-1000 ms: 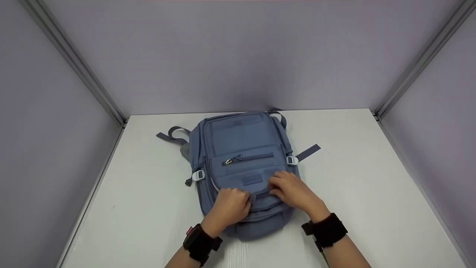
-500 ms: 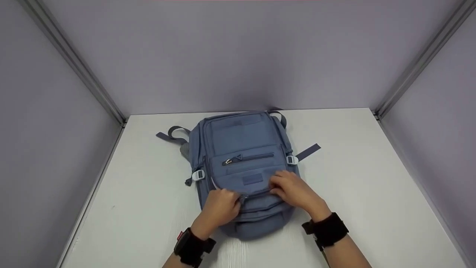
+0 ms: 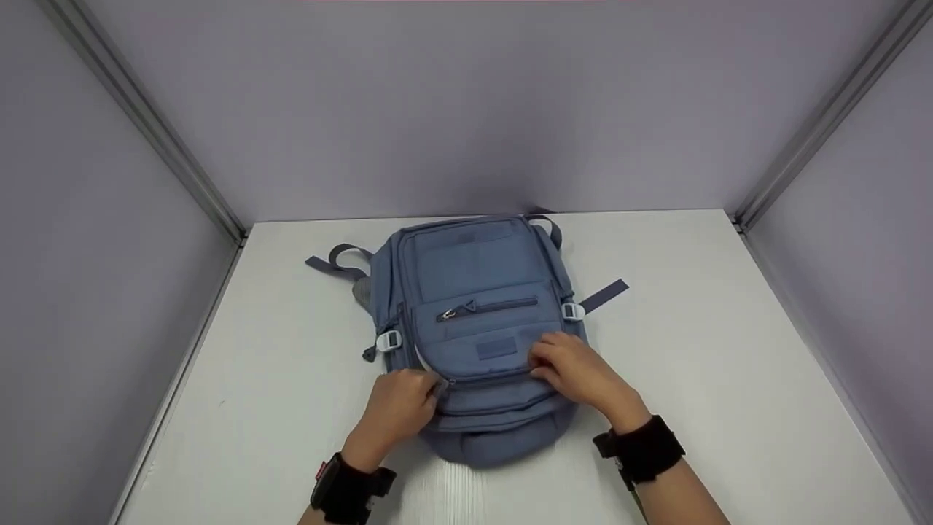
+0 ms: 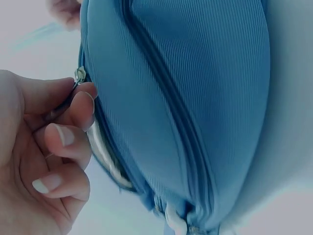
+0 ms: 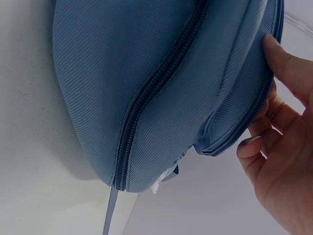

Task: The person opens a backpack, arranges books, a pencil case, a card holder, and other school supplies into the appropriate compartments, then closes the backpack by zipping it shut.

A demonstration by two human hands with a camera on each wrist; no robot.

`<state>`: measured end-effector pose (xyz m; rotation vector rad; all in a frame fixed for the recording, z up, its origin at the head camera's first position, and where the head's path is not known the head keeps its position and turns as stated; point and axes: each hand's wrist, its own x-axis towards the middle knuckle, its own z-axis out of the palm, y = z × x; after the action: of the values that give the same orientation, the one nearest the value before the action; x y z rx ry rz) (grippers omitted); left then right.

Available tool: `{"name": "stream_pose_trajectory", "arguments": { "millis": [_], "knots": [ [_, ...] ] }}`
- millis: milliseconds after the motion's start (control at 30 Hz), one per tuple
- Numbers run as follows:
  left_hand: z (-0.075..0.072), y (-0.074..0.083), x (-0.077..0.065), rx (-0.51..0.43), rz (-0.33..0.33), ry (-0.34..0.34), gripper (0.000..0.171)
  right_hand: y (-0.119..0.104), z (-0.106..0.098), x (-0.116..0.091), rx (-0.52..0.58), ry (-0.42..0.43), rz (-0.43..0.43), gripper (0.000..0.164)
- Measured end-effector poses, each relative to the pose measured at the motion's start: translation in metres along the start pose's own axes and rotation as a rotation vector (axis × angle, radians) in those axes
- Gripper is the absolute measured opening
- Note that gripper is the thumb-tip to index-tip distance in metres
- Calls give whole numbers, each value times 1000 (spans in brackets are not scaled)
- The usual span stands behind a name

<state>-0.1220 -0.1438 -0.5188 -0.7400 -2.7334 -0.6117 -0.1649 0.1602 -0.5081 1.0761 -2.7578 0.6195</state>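
Note:
A blue backpack (image 3: 474, 262) lies on its back on the white table, front pockets facing up. My left hand (image 3: 397, 408) is at the lower left curve of its front pocket. In the left wrist view, thumb and forefinger pinch a zipper pull (image 4: 66, 102) just below the metal slider (image 4: 80, 74); the other fingers curl loosely. Beside that hand a pale lining (image 4: 105, 152) shows through a gap along the zipper. My right hand (image 3: 572, 370) pinches the pocket's zippered edge (image 5: 247, 125) at the lower right, thumb on top and fingers underneath.
White buckles sit on both sides of the bag, the left buckle (image 3: 389, 341) and the right buckle (image 3: 573, 312). A loose strap (image 3: 606, 295) sticks out to the right, and a looped strap (image 3: 335, 268) to the left. Grey panels enclose the white table (image 3: 729, 350).
My left hand has slid leftward along the front pocket's curved seam with the zipper pull, exposing more of the seam behind it. The right hand has stayed in place at the edge.

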Motion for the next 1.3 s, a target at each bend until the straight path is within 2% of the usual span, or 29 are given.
{"name": "stream_pose_trajectory", "arguments": {
  "millis": [100, 233, 400, 633, 867, 1067, 1300],
  "knots": [
    [-2, -4, -4, 1, -29, -5, 29, -7, 1, 1, -39, 34, 1, 18],
    [-2, -6, -7, -7, -33, -5, 19, -19, 7, 5, -101, 55, -12, 18],
    [0, -7, -7, -20, -30, 62, 6, -28, 15, 11, -153, 47, -26, 16],
    [3, -9, -11, -34, -11, 134, 6, -27, 15, 12, -159, 77, -56, 15],
    [2, -15, -14, -43, -42, 135, 7, -26, 10, 10, -149, 67, -59, 12],
    [-1, -22, -12, -22, -29, 130, 9, -25, 8, 9, -151, 50, -48, 11],
    [-3, -31, -13, 6, -39, 170, 6, -24, 6, 8, -147, 39, -51, 11]
  ]
}}
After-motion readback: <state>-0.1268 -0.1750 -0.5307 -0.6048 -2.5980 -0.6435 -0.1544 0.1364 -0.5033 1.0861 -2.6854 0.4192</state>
